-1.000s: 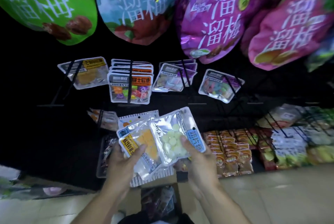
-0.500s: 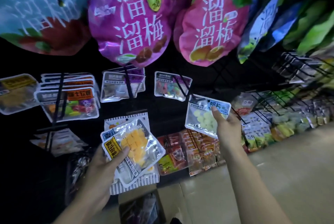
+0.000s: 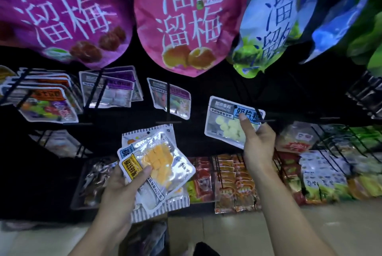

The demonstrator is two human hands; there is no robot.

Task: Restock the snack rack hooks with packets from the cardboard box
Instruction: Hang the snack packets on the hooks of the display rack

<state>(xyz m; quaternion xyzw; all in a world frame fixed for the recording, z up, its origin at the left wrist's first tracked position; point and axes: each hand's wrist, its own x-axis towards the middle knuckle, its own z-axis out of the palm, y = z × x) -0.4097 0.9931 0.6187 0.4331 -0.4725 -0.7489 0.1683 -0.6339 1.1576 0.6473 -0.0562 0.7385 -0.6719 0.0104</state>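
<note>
- Right hand (image 3: pixel 257 148) raised to the rack, grip closed on a clear packet of pale round sweets (image 3: pixel 226 124): thumb pressed on the blue label at the packet's top right, other fingers behind it.
- Packet's top edge at a black hook (image 3: pixel 260 115); hook's tip showing just past the thumb; cannot tell whether the hanging hole is already on the wire.
- Left hand (image 3: pixel 122 191) lower and to the left, grip holding a small stack of packets, thumb laid across the front one.
- Front of that stack: a clear packet with orange-yellow cubes (image 3: pixel 159 163) and a yellow label; behind it a striped-edged packet (image 3: pixel 144 135) sticking out above and below.
- Cardboard box hard to make out: only a dark shape (image 3: pixel 148 237) low between the forearms, too dim to identify.
- On the same row of hooks, to the left: hanging packets with purple labels (image 3: pixel 170 98) and (image 3: pixel 109 90), and a thicker bunch with orange labels (image 3: pixel 44 100).
- Above: large plum-snack bags, purple (image 3: pixel 62 11), pink (image 3: pixel 186 20) and blue-white (image 3: pixel 270 20).
- Below the right hand: rows of red and orange sachets (image 3: pixel 231 181), green and white packs (image 3: pixel 326 175) further right.
- Pale tiled floor (image 3: pixel 237 233) along the bottom.
</note>
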